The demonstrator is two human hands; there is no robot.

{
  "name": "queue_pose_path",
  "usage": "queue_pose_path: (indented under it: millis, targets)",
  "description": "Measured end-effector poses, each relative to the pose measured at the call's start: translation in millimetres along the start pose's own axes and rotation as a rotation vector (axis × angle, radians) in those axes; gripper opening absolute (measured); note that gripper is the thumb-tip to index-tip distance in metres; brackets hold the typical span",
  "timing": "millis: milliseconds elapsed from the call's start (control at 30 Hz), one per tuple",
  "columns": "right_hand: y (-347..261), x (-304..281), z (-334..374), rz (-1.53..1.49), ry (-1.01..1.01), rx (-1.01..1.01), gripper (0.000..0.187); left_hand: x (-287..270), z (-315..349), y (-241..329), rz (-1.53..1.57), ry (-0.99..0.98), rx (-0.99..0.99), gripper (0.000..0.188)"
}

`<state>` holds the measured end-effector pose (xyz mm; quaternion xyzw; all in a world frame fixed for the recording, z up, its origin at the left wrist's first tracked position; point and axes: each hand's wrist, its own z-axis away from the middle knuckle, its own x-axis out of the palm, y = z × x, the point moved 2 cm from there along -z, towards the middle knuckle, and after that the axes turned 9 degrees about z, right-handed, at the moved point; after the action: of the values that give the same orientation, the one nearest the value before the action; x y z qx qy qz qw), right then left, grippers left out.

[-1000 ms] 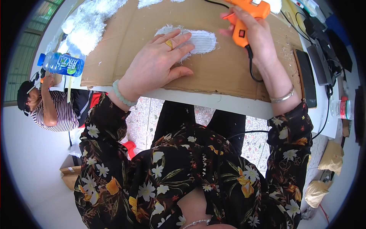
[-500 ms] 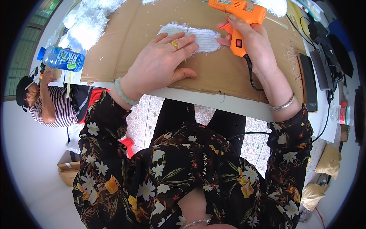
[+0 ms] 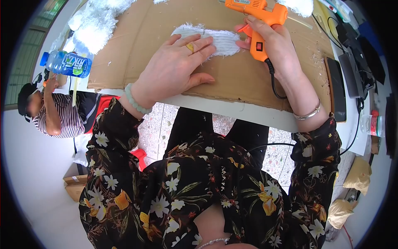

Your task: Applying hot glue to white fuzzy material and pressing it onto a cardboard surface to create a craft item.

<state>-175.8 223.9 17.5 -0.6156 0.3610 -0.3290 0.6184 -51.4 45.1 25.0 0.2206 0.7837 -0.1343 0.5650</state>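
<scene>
An orange hot glue gun (image 3: pixel 258 46) is in my right hand (image 3: pixel 277 49), its nozzle pointing to the far left and its black cord trailing from the handle. My left hand (image 3: pixel 174 66) lies flat with fingers stretched over the left part of a white fluffy fabric piece (image 3: pixel 226 40), which has ribbed lines and frayed edges. The fabric rests on a brown cardboard sheet (image 3: pixel 141 31). My right fingertips come close to the fabric's right end; whether they touch it I cannot tell.
White fluffy material (image 3: pixel 97 31) is heaped at the far left, beside a lying plastic bottle (image 3: pixel 68 64). More white fluff (image 3: pixel 299 6) sits at the far right. A dark flat device (image 3: pixel 335 89) and cables edge the right side. Another person (image 3: pixel 58 110) sits at the left.
The glue gun has shifted very slightly to the left with my right hand. My left hand stays on the fabric.
</scene>
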Motion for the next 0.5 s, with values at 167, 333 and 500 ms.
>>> queue_pose_path:
  millis: [167, 333, 500]
  targets:
    - [-5.5, 3.7, 1.5, -0.053, 0.039, -0.086, 0.029, 0.9, 1.0, -0.4, 0.011, -0.001, -0.01, 0.053]
    - [-9.7, 13.3, 4.3, -0.168, -0.059, -0.209, 0.027, 0.1, 2.5, -1.0, -0.014, -0.001, -0.024, 0.054]
    - [-9.5, 23.0, 7.6, -0.102, -0.099, -0.046, 0.028, 1.0, 2.9, -0.7, -0.017, 0.002, -0.028, 0.056]
